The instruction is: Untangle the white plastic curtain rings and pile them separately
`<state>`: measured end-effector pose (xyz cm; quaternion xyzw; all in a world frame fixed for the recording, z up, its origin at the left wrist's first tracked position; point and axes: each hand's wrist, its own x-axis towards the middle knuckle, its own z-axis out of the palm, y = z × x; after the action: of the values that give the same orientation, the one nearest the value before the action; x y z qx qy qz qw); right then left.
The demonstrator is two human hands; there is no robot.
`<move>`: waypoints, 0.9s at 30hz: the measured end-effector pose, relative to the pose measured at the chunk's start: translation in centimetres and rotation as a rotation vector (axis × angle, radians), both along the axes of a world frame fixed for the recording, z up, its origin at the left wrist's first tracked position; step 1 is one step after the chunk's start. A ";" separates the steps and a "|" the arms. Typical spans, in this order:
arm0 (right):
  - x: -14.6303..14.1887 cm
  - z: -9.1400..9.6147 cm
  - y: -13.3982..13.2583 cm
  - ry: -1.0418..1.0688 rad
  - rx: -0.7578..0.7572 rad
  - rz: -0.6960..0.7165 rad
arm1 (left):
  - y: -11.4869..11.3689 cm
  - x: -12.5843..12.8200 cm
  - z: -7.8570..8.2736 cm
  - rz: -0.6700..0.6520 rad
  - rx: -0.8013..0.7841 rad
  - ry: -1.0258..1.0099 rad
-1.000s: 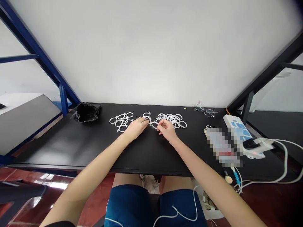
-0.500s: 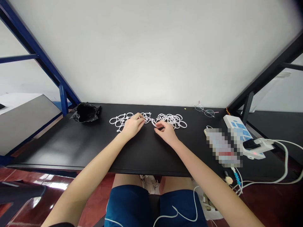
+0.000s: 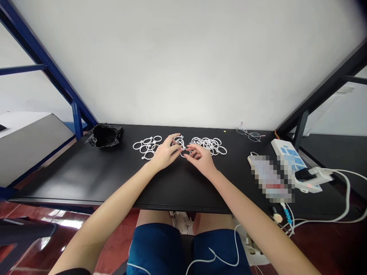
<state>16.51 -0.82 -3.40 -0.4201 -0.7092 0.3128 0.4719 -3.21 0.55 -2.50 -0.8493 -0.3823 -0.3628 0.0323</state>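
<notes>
A white plastic ring with a small knob (image 3: 185, 154) sits between my two hands, above the black tabletop. My left hand (image 3: 165, 153) has its thumb and a finger at the ring's left edge, with its index finger stretched out above. From the other side, the fingertips of my right hand (image 3: 202, 158) pinch the ring's right edge. Several more white rings (image 3: 147, 147) lie spread to the left of my left hand. A few (image 3: 179, 140) rest just beyond my fingers. Behind my right hand is a denser heap of white rings (image 3: 210, 144), overlapping one another.
An open black plastic bag (image 3: 105, 136) stands at the back left. Eyeglasses (image 3: 249, 133) lie at the back right. Nearer on the right are a blurred phone (image 3: 271, 179), a power strip (image 3: 291, 154) with plugs and white cables (image 3: 346, 191). A white wall (image 3: 183, 68) rises behind the table (image 3: 114, 179).
My left hand has shifted right and its fingers have spread, meeting the ring at my right hand. That ring has come slightly nearer to me. The other rings lie almost as before.
</notes>
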 end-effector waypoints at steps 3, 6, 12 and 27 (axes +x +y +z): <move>-0.1 0.1 -0.1 -0.021 0.061 0.029 | -0.2 0.2 0.1 -0.049 -0.039 0.084; -0.2 -0.2 0.0 -0.039 0.105 0.016 | -0.5 0.4 0.2 -0.055 -0.078 0.142; -0.1 -0.5 0.2 -0.025 0.180 0.012 | -0.6 0.5 0.0 -0.089 -0.135 0.087; -0.1 -0.4 0.2 -0.019 0.230 0.008 | -0.2 0.2 0.0 -0.208 -0.264 -0.010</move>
<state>16.43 -0.62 -3.82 -0.3630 -0.7466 0.2272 0.5091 -3.05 0.36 -2.45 -0.8793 -0.3366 -0.3151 -0.1192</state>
